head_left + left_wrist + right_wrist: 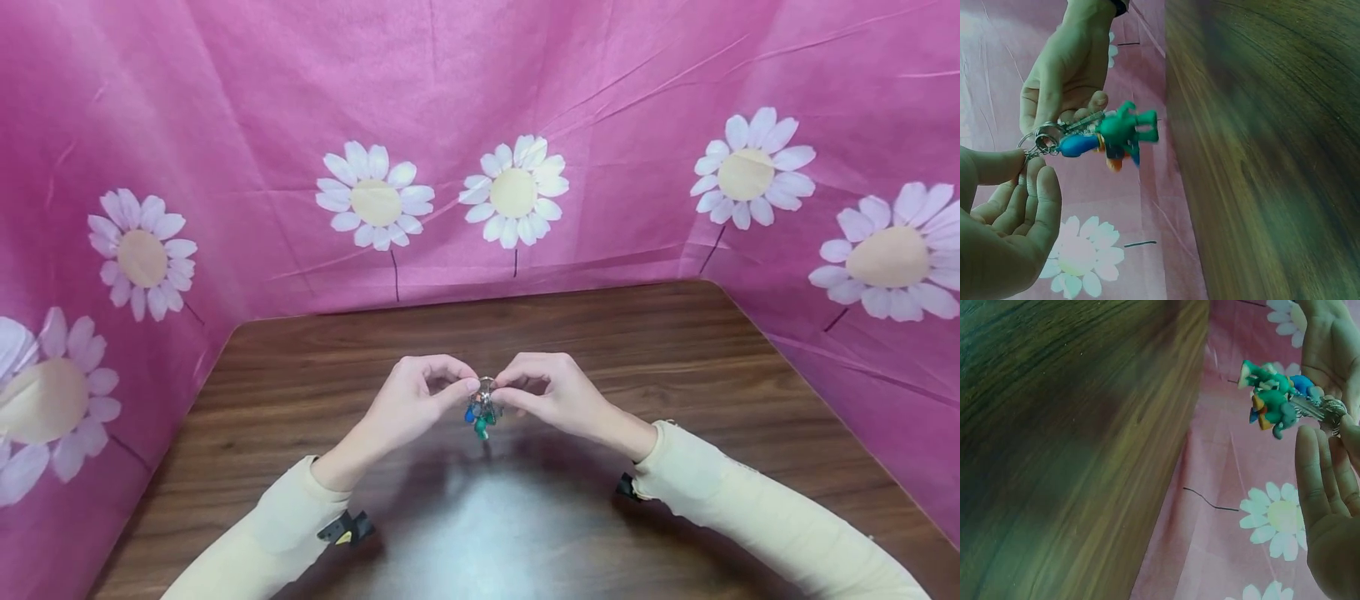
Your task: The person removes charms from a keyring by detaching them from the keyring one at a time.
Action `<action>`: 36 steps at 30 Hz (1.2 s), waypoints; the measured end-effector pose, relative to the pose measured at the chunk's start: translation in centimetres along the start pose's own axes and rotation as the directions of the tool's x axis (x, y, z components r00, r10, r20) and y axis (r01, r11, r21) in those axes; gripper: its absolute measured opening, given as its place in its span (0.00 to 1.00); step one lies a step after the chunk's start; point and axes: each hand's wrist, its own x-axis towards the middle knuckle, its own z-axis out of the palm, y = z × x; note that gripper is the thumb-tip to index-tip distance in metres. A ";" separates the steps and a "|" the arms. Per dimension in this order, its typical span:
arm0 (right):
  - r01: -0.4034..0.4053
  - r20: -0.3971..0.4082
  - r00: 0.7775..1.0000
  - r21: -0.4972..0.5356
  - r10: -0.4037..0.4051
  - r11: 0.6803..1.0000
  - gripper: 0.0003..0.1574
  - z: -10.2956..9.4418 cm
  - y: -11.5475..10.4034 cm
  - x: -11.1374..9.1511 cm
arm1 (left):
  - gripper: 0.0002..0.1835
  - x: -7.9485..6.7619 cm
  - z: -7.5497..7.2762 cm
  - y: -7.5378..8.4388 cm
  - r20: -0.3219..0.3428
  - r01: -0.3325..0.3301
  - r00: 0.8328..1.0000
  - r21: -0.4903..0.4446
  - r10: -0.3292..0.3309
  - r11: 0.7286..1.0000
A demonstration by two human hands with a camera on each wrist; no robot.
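- Head view: key ring, metal, with charms, held up between both hands at mid-table; wrist views show it apart from the tabletop.
- Left hand: thumb and forefinger pinching the ring from the left.
- Right hand: thumb and forefinger pinching the ring from the right.
- Table: dark wood-grain top; far edge runs along the cloth behind, far corners rounded.
- Side edges: both slant outward toward the viewer; wide wood surface lies between each hand and its nearer edge.
- Far strip: wood surface between hands and far edge; more wood on the near side, with a bright glare patch.
- Pink cloth: upright and creased, bounding the far, left and right sides.
- Daisies: white petals, pale yellow centres, thin dark stems, printed across the cloth.
- Green figure: dangling from the ring, beside a blue charm and an orange piece; overlapping, finer details blurred.
- Cream sleeves: both forearms span the near side of the table.
- Black strap pieces: one at each wrist, below the cuffs.
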 end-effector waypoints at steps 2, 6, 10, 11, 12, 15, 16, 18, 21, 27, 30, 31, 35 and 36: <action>-0.006 -0.003 1.000 0.043 0.006 0.999 0.09 0.1 0.0 0.1 | 0.04 0.0 0.0 0.0 0.002 0.004 1.000 -0.007 -0.004 1.000; -0.032 0.005 0.999 0.108 0.032 0.994 0.08 0.2 -0.1 0.1 | 0.06 0.0 -0.1 -0.3 0.026 0.022 0.999 -0.033 -0.021 0.999; -0.063 -0.001 0.998 0.109 0.063 0.992 0.07 0.1 -0.2 0.0 | 0.07 0.2 0.0 -0.4 0.049 0.016 0.999 -0.033 -0.014 0.999; -0.066 -0.007 0.998 0.103 0.067 0.993 0.07 0.1 -0.3 -0.1 | 0.07 0.2 0.0 -0.5 0.052 0.011 0.999 -0.027 -0.010 1.000; -0.067 -0.013 0.998 0.098 0.068 0.993 0.07 0.2 -0.3 -0.1 | 0.07 0.2 0.0 -0.5 0.052 0.008 0.999 -0.017 -0.007 1.000; -0.040 -0.030 0.999 0.062 0.042 0.997 0.07 0.2 -0.4 -0.1 | 0.06 0.2 0.0 -0.5 0.052 0.004 0.999 0.012 -0.004 1.000; -0.021 -0.033 0.999 0.049 0.022 0.999 0.07 0.3 -0.4 -0.1 | 0.06 0.2 0.0 -0.5 0.053 0.003 0.999 0.018 -0.004 1.000; 0.038 -0.028 0.999 0.031 -0.037 0.999 0.08 0.3 -0.4 0.0 | 0.05 0.1 0.0 -0.4 0.055 0.005 0.998 0.031 -0.007 1.000; 0.115 0.003 0.993 0.002 -0.115 0.993 0.09 0.3 -0.4 0.3 | 0.05 0.0 0.0 -0.4 0.057 0.002 0.998 0.044 -0.004 0.999; 0.130 0.084 0.989 -0.096 -0.122 0.987 0.11 0.2 -0.3 0.5 | 0.04 -0.2 -0.1 -0.4 0.065 -0.001 0.998 0.074 -0.004 0.997; 0.101 0.074 0.993 -0.124 -0.092 0.987 0.10 0.1 -0.4 0.5 | 0.04 -0.1 -0.2 -0.4 0.068 -0.014 0.998 0.069 0.009 0.998; 0.082 0.063 0.995 -0.123 -0.075 0.989 0.10 0.1 -0.5 0.5 | 0.04 -0.1 -0.2 -0.4 0.069 -0.016 0.998 0.061 0.012 0.998; 0.020 0.027 0.999 -0.105 -0.017 0.994 0.09 0.0 -0.9 0.6 | 0.05 0.0 -0.2 -0.4 0.082 -0.025 0.996 0.016 0.024 1.000; 0.010 0.022 1.000 -0.097 -0.008 0.995 0.09 0.0 -1.0 0.6 | 0.05 0.0 -0.2 -0.5 0.086 -0.026 0.996 0.008 0.025 1.000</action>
